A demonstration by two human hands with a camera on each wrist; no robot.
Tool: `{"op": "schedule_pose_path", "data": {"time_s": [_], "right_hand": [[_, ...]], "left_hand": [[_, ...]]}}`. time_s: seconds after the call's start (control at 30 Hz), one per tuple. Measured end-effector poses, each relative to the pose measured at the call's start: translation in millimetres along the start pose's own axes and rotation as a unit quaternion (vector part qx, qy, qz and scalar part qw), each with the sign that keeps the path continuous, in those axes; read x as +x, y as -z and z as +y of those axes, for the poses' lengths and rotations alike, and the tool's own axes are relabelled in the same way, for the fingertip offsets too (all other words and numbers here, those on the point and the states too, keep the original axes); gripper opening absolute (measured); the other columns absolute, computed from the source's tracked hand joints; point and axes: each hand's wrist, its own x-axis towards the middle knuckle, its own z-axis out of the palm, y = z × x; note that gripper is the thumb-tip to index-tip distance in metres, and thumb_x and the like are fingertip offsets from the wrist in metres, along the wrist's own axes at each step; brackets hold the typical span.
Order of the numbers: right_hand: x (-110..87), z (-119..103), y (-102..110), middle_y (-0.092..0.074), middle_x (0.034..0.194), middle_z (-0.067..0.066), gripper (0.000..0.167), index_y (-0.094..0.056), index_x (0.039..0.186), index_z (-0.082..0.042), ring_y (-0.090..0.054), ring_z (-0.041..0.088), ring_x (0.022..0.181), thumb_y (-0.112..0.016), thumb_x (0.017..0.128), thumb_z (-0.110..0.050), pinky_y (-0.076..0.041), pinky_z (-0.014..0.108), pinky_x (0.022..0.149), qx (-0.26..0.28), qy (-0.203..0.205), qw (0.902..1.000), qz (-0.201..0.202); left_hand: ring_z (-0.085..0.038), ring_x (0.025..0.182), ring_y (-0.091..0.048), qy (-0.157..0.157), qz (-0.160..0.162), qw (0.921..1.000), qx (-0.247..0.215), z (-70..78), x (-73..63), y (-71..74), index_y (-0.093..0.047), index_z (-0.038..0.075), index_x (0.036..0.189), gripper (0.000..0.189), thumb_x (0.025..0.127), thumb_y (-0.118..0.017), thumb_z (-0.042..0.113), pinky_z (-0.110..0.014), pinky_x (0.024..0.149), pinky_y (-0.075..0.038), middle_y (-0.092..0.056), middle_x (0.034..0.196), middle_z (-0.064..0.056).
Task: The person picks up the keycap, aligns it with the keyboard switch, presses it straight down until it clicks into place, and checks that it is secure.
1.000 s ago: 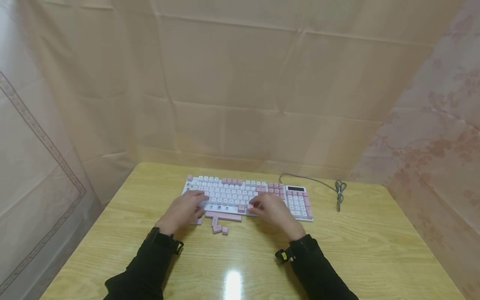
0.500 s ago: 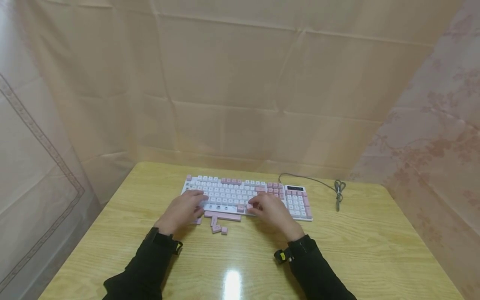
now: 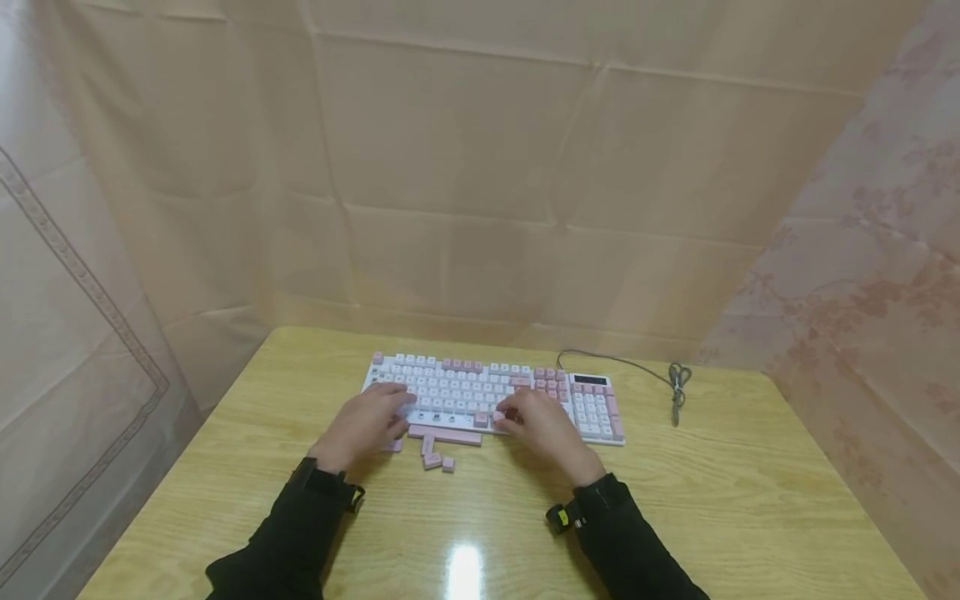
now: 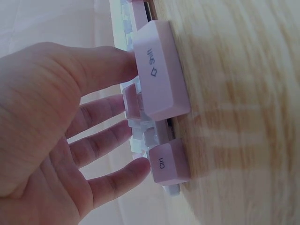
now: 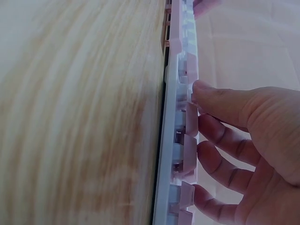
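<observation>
A white and pink keyboard (image 3: 457, 392) lies on the table, with several bare switch spots in its front row. My left hand (image 3: 363, 421) rests at its left end, fingers extended and apart. In the left wrist view, the left thumb tip meets the edge of a pink Shift keycap (image 4: 159, 70), and a finger ends beside a pink Ctrl keycap (image 4: 168, 161). My right hand (image 3: 543, 421) bends over the front row. Its thumb and index finger pinch a pink keycap (image 5: 191, 119); the other fingertips touch caps farther along the row.
A long pink spacebar cap (image 3: 446, 435) lies before the keyboard, near loose pink keycaps (image 3: 432, 460). A grey cable (image 3: 677, 387) lies tied up at the right. The wooden table (image 3: 720, 483) meets a beige curtain (image 3: 465, 167) at its back.
</observation>
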Motion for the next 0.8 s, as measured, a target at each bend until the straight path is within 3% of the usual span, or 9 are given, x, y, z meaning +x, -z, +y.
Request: {"op": "schedule_pose_path", "data": {"time_s": [0.2, 0.8], "right_hand": [[-1.7, 1.0, -1.8, -0.069, 0.087, -0.002, 0.02, -0.08, 0.103, -0.01, -0.061, 0.01, 0.076, -0.081, 0.087, -0.023, -0.052, 0.027, 0.069, -0.015, 0.015, 0.9997, 0.01], [-1.2, -1.0, -2.5, -0.07, 0.089, -0.002, 0.027, -0.078, 0.108, -0.012, -0.062, 0.011, 0.079, -0.083, 0.084, -0.024, -0.052, 0.028, 0.071, -0.022, 0.005, 0.9997, 0.011]], "left_hand": [[-0.035, 0.128, -0.055, -0.002, 0.003, 1.0, -0.003, 0.4, 0.5, -0.2, -0.068, 0.003, 0.127, 0.037, 0.092, -0.075, 0.013, -0.05, 0.107, -0.043, -0.062, 0.134, -0.018], [-0.035, 0.129, -0.054, 0.004, -0.002, 1.0, -0.001, -2.0, 0.6, -2.6, -0.068, 0.004, 0.128, 0.038, 0.092, -0.076, 0.014, -0.051, 0.107, -0.043, -0.062, 0.135, -0.017]]}}
